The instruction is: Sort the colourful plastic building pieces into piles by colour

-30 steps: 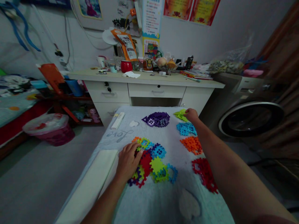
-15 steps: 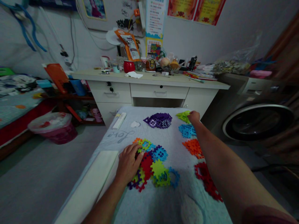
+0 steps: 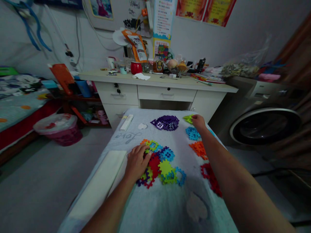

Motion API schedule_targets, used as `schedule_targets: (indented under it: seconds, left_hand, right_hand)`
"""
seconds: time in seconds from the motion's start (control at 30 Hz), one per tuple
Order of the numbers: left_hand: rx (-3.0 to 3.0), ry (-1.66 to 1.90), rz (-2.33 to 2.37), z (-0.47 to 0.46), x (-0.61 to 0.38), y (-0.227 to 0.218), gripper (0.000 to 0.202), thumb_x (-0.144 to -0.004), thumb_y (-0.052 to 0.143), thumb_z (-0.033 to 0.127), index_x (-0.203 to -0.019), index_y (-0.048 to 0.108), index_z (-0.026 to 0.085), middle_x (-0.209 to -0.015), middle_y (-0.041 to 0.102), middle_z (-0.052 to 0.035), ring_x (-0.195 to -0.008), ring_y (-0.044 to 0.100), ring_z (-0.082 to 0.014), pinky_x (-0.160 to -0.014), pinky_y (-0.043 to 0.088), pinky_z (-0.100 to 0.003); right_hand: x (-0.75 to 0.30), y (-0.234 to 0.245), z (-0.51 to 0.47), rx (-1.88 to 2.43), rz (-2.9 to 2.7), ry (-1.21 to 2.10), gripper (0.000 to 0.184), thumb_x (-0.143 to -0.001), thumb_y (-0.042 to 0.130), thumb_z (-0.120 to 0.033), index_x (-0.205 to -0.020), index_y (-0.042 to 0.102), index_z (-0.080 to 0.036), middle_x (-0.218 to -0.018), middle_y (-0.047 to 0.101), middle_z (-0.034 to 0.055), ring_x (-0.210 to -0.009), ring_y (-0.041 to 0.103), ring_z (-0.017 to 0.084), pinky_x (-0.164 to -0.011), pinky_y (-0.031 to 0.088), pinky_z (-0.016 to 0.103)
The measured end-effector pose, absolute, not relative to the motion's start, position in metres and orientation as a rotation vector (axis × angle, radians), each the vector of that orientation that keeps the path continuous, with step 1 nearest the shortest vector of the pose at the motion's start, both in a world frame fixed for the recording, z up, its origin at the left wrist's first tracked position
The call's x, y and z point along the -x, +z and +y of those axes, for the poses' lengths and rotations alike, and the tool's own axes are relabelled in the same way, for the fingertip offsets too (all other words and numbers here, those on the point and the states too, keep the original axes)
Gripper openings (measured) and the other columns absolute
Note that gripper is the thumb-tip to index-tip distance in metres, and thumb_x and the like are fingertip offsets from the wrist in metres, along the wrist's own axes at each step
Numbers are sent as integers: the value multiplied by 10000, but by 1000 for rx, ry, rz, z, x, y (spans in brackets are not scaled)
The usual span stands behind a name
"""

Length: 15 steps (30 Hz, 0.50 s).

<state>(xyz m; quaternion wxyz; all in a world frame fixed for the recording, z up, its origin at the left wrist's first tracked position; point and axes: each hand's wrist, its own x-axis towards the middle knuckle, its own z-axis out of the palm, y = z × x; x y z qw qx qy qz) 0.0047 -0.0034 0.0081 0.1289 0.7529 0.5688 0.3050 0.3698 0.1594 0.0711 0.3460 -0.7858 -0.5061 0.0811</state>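
Note:
My left hand (image 3: 138, 161) lies with its fingers apart at the left edge of a mixed heap of interlocking plastic tiles (image 3: 154, 168) in red, blue, purple, orange and yellow-green. At the far right of the cloth, the curled fingers of my right hand (image 3: 199, 123) pinch at the small pile of yellow-green tiles (image 3: 188, 119). Toward me from there lie blue tiles (image 3: 192, 133), orange tiles (image 3: 198, 149) and red tiles (image 3: 211, 178), the last partly hidden by my right forearm. A purple pile (image 3: 166, 123) sits at the far middle.
A pale cloth (image 3: 170, 207) covers the table. Along its left side lie a long white box (image 3: 99, 184) and a white strip-shaped object (image 3: 126, 122). Beyond stands a cluttered white desk (image 3: 167, 83), with a washing machine (image 3: 262, 110) on the right and a pink bin (image 3: 59, 129) on the left.
My right hand stays at the yellow-green pile, its fingers shifted slightly left. My left hand keeps its place by the mixed heap. The camera view has shifted a little.

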Motion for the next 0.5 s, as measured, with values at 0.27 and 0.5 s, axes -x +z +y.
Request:
schedule_targets:
  seconds: [0.27,0.5]
  left_hand:
    - [-2189,907,1647,-3,-4,9,296,-939,448,380,-1145,610,241,-1289,620,-54,-1190,537,-245,-1016,407,-446]
    - [-2120,954,1667,-4,-4,11,378,-917,458,299,-1277,541,217,-1313,605,-75,-1211,529,-251,-1031,408,-450]
  right_hand:
    - [-248,72,99,1511,-2173,789,180,-783,638,-222,-935,679,-136,-811,680,16,-718,602,122,-666,445,215]
    - [-184,59,64,1443,-2530,403,489,-706,776,-382,-1102,645,-126,-1055,648,128,-937,591,214,-811,432,296]
